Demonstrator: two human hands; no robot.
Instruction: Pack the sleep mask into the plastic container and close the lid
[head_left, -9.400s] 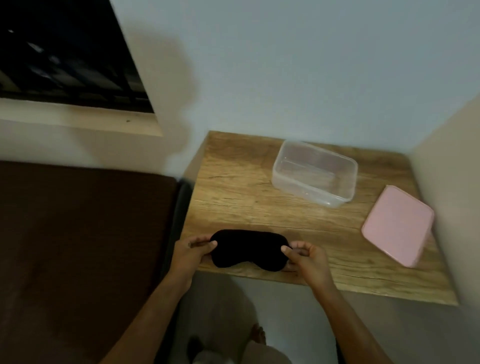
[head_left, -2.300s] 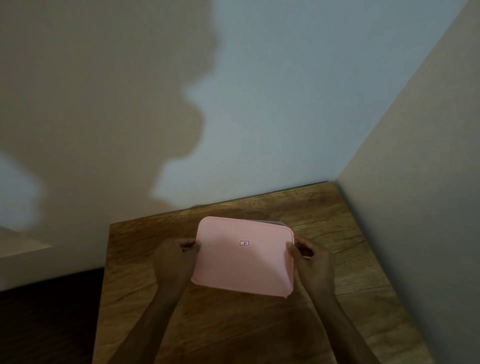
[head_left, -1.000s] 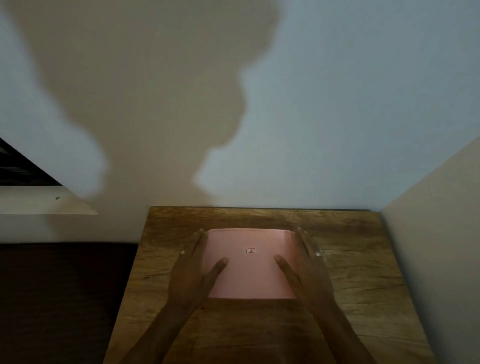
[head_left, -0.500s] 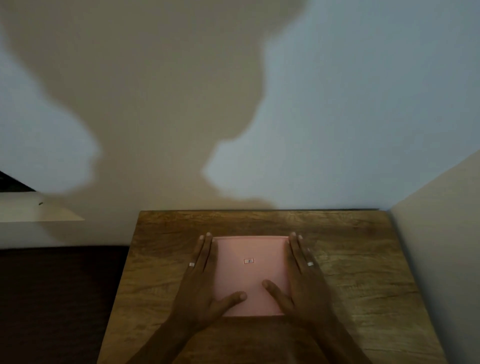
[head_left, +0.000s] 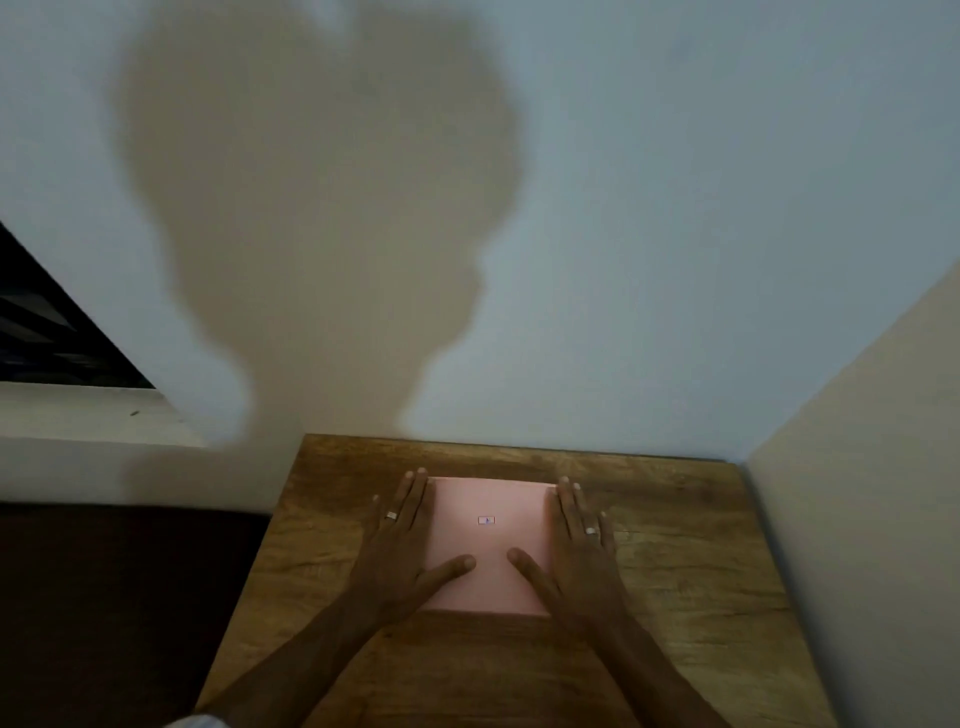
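Observation:
The pink lid (head_left: 488, 540) lies flat on top of the plastic container, which it hides from above. My left hand (head_left: 402, 545) rests flat along the lid's left edge, fingers straight, thumb across the lid's near part. My right hand (head_left: 576, 551) lies flat along the right edge in the same way, thumb pointing inward. Both palms press down on the lid. The sleep mask is not visible.
The container stands in the middle of a wooden table (head_left: 675, 571) set in a corner, with a pale wall behind and a side wall (head_left: 857, 519) on the right. A dark brown surface (head_left: 114, 597) lies to the left. A dark window (head_left: 47, 332) is at upper left.
Both hands stay flat on the lid as half a second ago; the head has shifted slightly. Earlier, the hands held the mask, then lowered the lid onto the container.

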